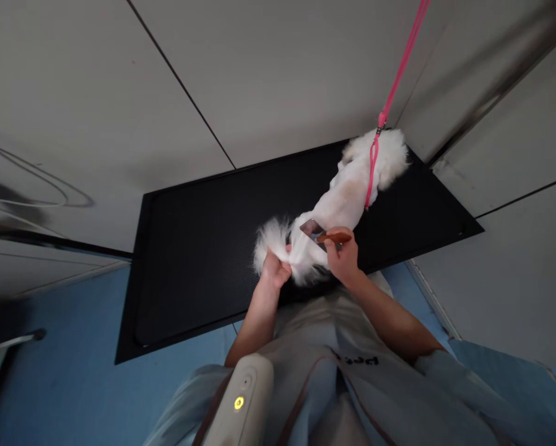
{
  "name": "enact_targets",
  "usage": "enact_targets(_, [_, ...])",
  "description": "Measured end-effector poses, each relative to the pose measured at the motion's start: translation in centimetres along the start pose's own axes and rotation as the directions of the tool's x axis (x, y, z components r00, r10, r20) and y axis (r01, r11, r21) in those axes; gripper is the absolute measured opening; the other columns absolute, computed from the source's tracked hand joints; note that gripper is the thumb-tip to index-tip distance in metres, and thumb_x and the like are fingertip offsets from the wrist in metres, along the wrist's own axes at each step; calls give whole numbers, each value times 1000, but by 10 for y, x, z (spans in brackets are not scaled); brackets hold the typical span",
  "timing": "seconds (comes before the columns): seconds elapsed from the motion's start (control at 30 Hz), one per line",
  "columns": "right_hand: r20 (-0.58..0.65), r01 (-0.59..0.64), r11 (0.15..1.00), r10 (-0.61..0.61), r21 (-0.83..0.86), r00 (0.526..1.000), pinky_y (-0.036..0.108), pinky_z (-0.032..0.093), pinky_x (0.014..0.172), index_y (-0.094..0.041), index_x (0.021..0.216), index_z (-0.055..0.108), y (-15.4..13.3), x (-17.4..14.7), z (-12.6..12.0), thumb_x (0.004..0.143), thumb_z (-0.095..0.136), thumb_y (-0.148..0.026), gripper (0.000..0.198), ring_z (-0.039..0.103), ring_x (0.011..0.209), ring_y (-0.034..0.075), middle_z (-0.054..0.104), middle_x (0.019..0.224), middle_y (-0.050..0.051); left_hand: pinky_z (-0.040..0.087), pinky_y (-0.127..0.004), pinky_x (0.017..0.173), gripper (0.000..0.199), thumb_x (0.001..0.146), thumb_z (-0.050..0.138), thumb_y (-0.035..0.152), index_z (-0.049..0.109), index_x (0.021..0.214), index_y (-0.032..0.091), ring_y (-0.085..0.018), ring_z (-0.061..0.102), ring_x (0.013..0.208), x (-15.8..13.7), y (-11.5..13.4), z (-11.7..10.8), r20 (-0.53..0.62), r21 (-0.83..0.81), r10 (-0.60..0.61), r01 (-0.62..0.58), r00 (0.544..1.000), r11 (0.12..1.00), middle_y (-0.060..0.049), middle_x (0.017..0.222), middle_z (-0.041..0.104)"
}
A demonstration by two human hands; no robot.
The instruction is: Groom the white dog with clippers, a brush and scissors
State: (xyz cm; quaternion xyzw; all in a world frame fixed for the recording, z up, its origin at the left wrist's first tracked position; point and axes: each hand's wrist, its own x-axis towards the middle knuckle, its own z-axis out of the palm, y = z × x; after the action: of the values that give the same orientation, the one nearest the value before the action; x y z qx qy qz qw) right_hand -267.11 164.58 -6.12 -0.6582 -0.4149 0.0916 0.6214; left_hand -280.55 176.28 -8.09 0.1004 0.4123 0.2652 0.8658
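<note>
A small white dog (343,201) stands on a black grooming table (199,248), its body clipped short and its head turned away to the upper right. My left hand (275,267) is closed around the base of its fluffy tail (271,238). In my right hand (343,259) is a slicker brush (312,228) with a brown handle, gripped by the fingers. The brush's flat rectangular head lies over the dog's rump, close to my left hand; whether its pins touch the fur cannot be made out.
A pink grooming leash (402,68) runs from above to a loop around the dog's neck. Light wall panels (278,74) stand right behind the table. Blue floor (73,347) shows below. A white device with a yellow light (243,402) is near my chest. Cables (31,179) hang at left.
</note>
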Motion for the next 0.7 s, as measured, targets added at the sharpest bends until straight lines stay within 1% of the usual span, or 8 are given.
enact_targets(0.13, [253, -85, 995, 68, 59, 965, 37, 58, 74, -24, 91, 56, 0, 2, 1, 89, 55, -33, 10, 66, 77, 21, 66, 82, 4, 58, -24, 65, 38, 105, 37, 34, 68, 99, 15, -15, 65, 60, -4, 0, 6, -85, -15, 14, -15, 996, 1000, -6, 71, 70])
enact_targets(0.17, [232, -98, 994, 85, 46, 969, 38, 58, 74, -24, 91, 55, 1, 7, -1, 89, 56, -34, 10, 66, 76, 21, 66, 81, 4, 57, -24, 63, 37, 105, 38, 35, 68, 99, 15, -16, 65, 60, -4, 0, 7, -90, -9, 22, -23, 996, 1000, -6, 69, 70])
enact_targets(0.3, [-190, 29, 1000, -30, -9, 981, 45, 55, 91, -24, 93, 55, 2, 23, -11, 89, 57, -38, 16, 65, 94, 25, 65, 95, 8, 53, -25, 52, 30, 101, 42, 24, 67, 87, 14, -16, 62, 52, -3, 0, 6, -46, 82, -13, 17, 999, 996, -7, 63, 67])
enact_targets(0.33, [-171, 54, 999, -53, 0, 984, 45, 55, 91, -23, 93, 56, 1, 22, -11, 90, 57, -39, 16, 65, 95, 24, 65, 96, 8, 52, -24, 51, 30, 100, 42, 22, 66, 83, 14, -16, 61, 51, -3, 0, 6, -40, 86, -25, 29, 999, 996, -7, 61, 66])
enact_targets(0.4, [69, 19, 999, -23, 46, 997, 41, 57, 84, -24, 91, 57, -1, 17, -7, 89, 57, -38, 14, 66, 88, 23, 65, 90, 6, 52, -24, 51, 30, 99, 42, 22, 66, 81, 16, -15, 61, 51, -4, 0, 7, -26, 53, -22, 23, 999, 998, -7, 61, 66])
enact_targets(0.47, [261, -80, 996, 65, 48, 963, 37, 57, 74, -24, 89, 56, -2, 13, -1, 88, 58, -36, 12, 66, 77, 21, 65, 83, 3, 54, -23, 53, 29, 100, 43, 22, 65, 83, 17, -14, 62, 53, -3, 0, 7, -18, 9, 13, -13, 1000, 1000, -5, 64, 68])
enact_targets(0.6, [-23, -80, 997, 80, 18, 996, 40, 58, 80, -23, 93, 55, 1, 16, 3, 88, 57, -36, 14, 67, 87, 23, 67, 92, 7, 54, -22, 54, 23, 98, 45, 18, 65, 86, 17, -14, 63, 53, 1, -2, 2, -13, 14, 4, -4, 1000, 1000, -5, 69, 70])
enact_targets(0.7, [187, -100, 994, 92, 33, 978, 38, 57, 76, -23, 90, 56, 0, 14, 4, 87, 59, -37, 14, 66, 83, 22, 67, 88, 5, 55, -25, 55, 20, 98, 50, 22, 66, 88, 16, -15, 63, 52, 5, -2, -1, 11, 10, -14, 14, 1000, 1000, -5, 66, 68])
